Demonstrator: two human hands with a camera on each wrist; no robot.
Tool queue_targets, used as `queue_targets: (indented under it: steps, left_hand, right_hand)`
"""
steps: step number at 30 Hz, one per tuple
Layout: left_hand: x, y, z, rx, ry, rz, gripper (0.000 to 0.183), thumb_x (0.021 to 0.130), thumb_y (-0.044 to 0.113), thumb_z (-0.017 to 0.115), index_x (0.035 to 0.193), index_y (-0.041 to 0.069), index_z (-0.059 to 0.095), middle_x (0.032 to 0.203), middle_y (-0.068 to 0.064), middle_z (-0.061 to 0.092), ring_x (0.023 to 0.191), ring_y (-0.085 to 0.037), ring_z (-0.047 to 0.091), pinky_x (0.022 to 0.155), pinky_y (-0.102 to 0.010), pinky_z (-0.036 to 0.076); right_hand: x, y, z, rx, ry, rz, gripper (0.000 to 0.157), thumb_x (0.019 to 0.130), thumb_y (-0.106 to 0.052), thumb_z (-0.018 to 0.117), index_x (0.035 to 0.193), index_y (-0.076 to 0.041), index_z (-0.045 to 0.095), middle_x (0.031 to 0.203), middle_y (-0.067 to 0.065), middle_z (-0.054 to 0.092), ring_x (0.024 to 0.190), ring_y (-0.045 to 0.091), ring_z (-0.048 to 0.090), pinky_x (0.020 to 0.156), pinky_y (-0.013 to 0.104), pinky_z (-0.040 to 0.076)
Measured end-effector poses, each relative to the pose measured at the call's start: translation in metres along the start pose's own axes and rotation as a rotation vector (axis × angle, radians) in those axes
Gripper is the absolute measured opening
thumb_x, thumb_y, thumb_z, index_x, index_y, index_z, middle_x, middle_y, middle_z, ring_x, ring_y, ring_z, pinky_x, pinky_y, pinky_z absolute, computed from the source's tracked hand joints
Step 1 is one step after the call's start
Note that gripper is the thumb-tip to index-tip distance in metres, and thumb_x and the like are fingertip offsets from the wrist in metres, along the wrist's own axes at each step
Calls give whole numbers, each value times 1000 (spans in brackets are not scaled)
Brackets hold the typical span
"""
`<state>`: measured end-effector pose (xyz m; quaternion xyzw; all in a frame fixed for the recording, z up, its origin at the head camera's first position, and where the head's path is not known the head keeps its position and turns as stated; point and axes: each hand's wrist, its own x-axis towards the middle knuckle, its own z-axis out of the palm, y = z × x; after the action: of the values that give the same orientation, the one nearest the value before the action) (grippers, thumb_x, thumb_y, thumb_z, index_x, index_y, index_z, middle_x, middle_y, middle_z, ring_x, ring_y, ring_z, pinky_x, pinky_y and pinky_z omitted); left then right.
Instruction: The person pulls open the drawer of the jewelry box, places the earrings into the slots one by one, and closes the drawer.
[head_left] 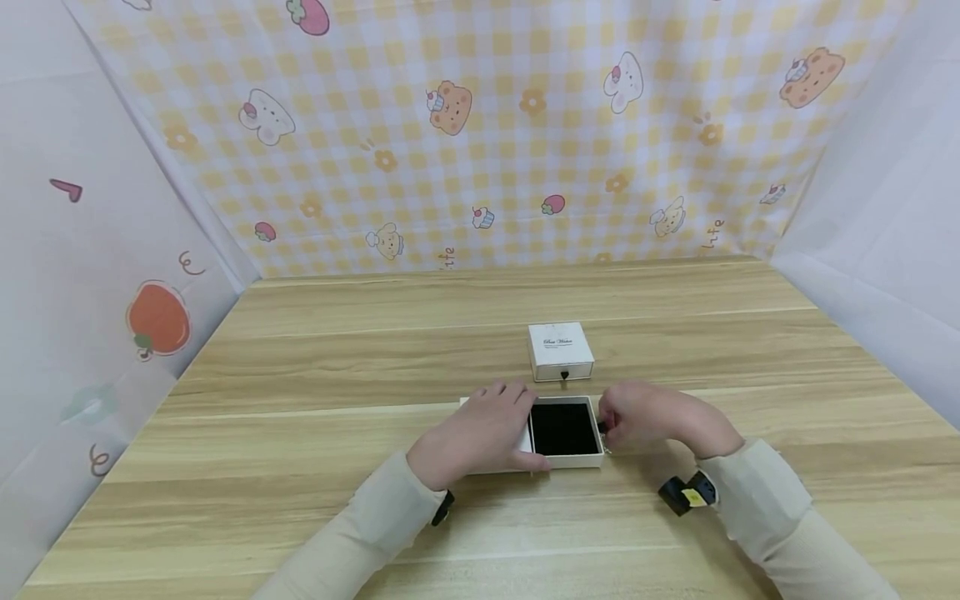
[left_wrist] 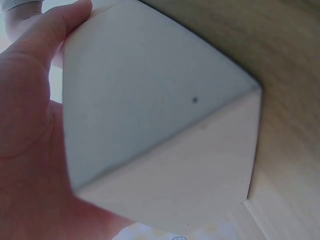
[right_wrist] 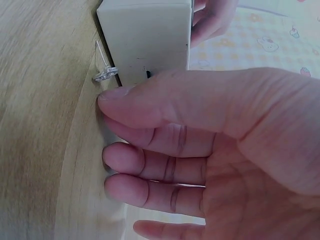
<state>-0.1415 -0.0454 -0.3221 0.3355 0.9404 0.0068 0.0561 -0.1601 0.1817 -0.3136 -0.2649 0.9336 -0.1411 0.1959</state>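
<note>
A white drawer box sits on the table, its drawer (head_left: 581,461) pulled out to the right and showing a black lining (head_left: 564,429). My left hand (head_left: 480,429) lies across the white sleeve (left_wrist: 155,95), gripping it with the thumb at the near side and fingers at the far side. At the drawer's front end, my right hand (head_left: 645,412) has thumb and forefinger together on the black pull tab (head_left: 602,427), whose end is hidden behind the thumb. A small silvery stud earring (right_wrist: 106,74) lies on the table just beyond the right thumb tip, close to the drawer front.
Behind the open drawer stands a second white box (head_left: 560,350) with dark lettering and a small black tab facing me. The wood-grain table (head_left: 360,350) ends at a yellow checked curtain (head_left: 495,150), with white cloth at both sides.
</note>
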Motion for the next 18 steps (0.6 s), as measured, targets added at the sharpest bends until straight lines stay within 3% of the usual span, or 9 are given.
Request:
queue_targets:
  steps: [5,10,18]
  left_hand:
    - [0,0,1,8,1,1,85,77,66,57,136,7,42,135,-6,46,124,-24,44,102,-40,38]
    - [0,-1,1,18,3,4,88,76,69,55,137,7,40,137,-6,45,125,-24,44,102,-40,38]
    - [-1,-2,0,-13,2,17,97,76,73,50,143,6,33,144,-9,39,131,-27,39,106,-43,34]
  right_hand:
    - [-1,0,-2,-1,-3,-5,26,70,-1,61,56,-16,45,56,-9,39,55,6,36,51,20,31]
    - [-4,1,-6,1,12,-18,6,75,-5,64,72,-10,63,71,-5,57,65,7,50,58,23,43]
    - [-7,2,-12,-18,47,-36,3,77,-8,66,79,-7,65,76,-4,61,71,7,53,64,24,46]
